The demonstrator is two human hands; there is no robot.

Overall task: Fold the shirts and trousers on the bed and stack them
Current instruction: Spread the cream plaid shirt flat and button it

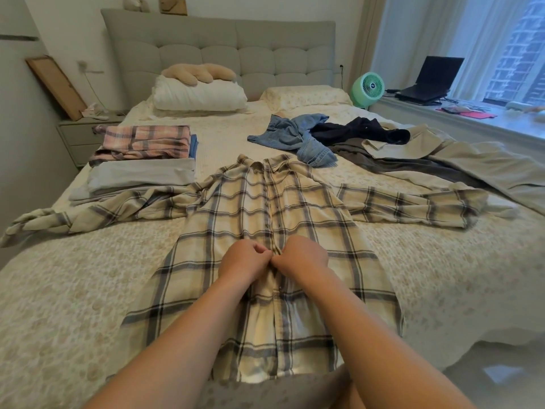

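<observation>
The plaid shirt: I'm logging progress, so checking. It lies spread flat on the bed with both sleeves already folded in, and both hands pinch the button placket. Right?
Not quite. The head view shows the plaid shirt with both sleeves spread out to the sides, not folded in. The rest holds: it lies flat on the bed, and the left hand and right hand pinch its placket.

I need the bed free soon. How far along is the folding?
Done: a folded stack with a pink plaid piece on top sits at the bed's left. In hand: both the left hand and right hand pinch the button placket of the spread cream plaid shirt. Left: the denim garment, dark clothes and beige trousers.
</observation>
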